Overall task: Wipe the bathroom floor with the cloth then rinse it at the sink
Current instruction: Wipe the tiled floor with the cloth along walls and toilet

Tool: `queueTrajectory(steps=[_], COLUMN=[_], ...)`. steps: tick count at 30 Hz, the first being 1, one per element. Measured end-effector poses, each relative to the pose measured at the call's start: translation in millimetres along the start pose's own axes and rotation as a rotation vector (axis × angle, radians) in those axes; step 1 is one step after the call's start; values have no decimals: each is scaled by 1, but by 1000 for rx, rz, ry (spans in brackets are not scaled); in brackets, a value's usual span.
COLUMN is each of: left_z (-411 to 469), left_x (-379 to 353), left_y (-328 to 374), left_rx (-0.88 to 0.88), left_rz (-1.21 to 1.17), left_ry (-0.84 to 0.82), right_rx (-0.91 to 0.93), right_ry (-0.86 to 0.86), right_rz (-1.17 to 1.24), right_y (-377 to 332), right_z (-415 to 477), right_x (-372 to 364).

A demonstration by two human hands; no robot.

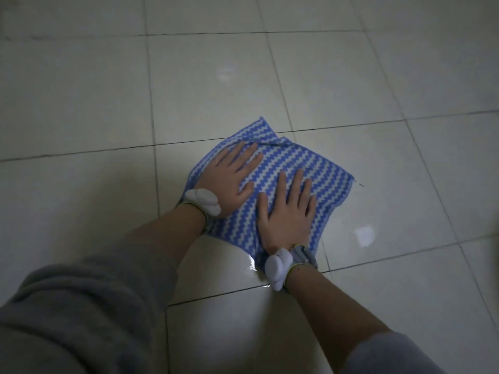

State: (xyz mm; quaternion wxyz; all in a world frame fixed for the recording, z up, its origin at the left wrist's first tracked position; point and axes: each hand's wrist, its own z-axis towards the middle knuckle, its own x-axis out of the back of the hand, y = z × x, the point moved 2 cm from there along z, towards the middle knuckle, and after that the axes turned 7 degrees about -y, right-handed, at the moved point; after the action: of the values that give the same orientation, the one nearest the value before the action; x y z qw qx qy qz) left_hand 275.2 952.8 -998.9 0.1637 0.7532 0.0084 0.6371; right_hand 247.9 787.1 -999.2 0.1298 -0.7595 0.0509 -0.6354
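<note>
A blue-and-white zigzag cloth (305, 168) lies spread flat on the pale tiled floor (205, 85). My left hand (232, 179) presses flat on the cloth's left part, fingers spread and pointing up-right. My right hand (289, 214) lies palm-down on the cloth's lower middle, fingers apart. Neither hand grips the fabric; both rest on top of it. Each wrist carries a white band. One cloth corner sticks out at the top, and the lower corner is tucked under my right wrist.
Glossy, wet-looking tiles with dark grout lines surround the cloth on every side. A bright reflection (364, 234) shines on the tile to the right. My grey sleeves (81, 306) fill the lower left and lower right corners.
</note>
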Motion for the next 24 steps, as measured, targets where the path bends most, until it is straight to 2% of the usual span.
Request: queueTrajectory(steps=[5,10,13,16,24], left_z=[-100,-160,-158,-150,-147], left_x=[-3,-26,-28,-25,-31], left_y=[-37,7,25,27,19], left_rx=[289,559,667,700,676], left_rz=[-30,-118,-160,-132,-84], left_ry=[110,191,216,174,203], right_rx=[355,618,651,626,658], right_ry=[-76,-90,-123,-96,-145], right_rz=[-61,-12,3,27,66], right_y=[-54,-59,-57,-57,-64], right_z=[-17,-19,-14,-12,0], right_x=[-16,-19,-18,-14,-7])
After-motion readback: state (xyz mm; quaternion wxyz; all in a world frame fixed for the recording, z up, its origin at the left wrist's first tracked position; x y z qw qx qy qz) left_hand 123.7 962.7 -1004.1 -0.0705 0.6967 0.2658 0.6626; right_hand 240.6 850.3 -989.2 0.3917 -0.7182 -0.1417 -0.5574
